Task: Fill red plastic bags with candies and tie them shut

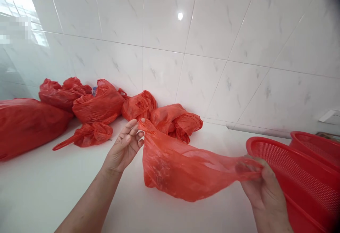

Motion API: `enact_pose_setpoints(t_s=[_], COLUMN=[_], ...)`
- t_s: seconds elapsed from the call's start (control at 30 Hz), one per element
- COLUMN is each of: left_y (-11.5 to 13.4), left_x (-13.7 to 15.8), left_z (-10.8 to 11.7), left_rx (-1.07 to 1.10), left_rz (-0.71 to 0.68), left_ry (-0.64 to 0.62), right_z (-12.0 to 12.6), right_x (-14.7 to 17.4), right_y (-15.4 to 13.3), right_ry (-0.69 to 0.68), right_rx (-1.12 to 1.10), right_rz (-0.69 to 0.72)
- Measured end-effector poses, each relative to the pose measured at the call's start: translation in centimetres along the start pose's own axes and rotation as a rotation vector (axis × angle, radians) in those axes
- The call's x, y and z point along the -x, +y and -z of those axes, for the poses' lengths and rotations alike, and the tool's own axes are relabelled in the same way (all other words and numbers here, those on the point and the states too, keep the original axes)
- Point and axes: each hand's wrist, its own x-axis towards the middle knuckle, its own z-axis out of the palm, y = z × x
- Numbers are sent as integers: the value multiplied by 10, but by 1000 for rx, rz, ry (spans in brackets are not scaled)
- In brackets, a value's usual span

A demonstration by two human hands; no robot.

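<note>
Head view, going from left to right: a big, full red bag (pixel 26 126) lies on the white desk (pixel 53 187) at the far left edge. Behind it, against the tiled wall (pixel 212 31), sits a row of knotted red bags — a crumpled one (pixel 62 93) at the back, a rounder one (pixel 99 103) beside it with something small and blue just showing at its top, and a small flat one (pixel 89 134) lying in front of them. Further along come a small tied bag (pixel 138 106) and another bundle (pixel 176 121), both close to the wall.

The left hand (pixel 126 148) is raised above the desk, its fingertips pinched on one corner of a thin red plastic bag (pixel 183 171). The bag is stretched out between the two hands, its belly sagging low in the middle; I cannot tell whether it touches the desk or what is inside it. The right hand (pixel 261 187) is closed on the opposite end, the plastic bunched in its fingers — so both hands are clamped on the same bag and held well apart.

Just beside the right hand stands a red perforated basket (pixel 297 176), and a second red basket (pixel 317 146) sits behind it at the right edge.
</note>
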Motion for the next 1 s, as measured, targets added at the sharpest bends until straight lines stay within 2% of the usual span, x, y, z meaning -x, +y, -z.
enact_pose_setpoints(t_s=[0.1,0.3,0.43,0.53,0.67,0.73,0.77,0.83,0.93,1.0], left_y=[-2,-8,-11,-7,-3,-7,-12,-23,-44,-55], left_x=[1,-2,-6,-4,3,7,8,11,12,12], left_z=[-3,6,19,20,10,4,2,-2,-5,-8], left_rx=[-14,-61,-189,-354,-438,-490,-520,-539,-403,-282], left_rz=[17,42,13,142,510,630,647,614,561,539], left_ry=[-25,-1,-1,-129,-479,-577,-571,-461,-246,-137], right_z=[-5,-32,-51,-52,-39,-32,-29,-25,-22,-22], right_x=[0,3,5,7,8,6,5,3,0,-1], right_y=[-3,6,20,29,40,45,47,48,47,47], right_ry=[-84,-240,-335,-304,-134,-88,-67,-14,37,24], right_rx=[-16,140,93,75,115,132,126,66,-88,-149], right_rz=[13,-220,-253,-302,-368,-386,-381,-348,-322,-355])
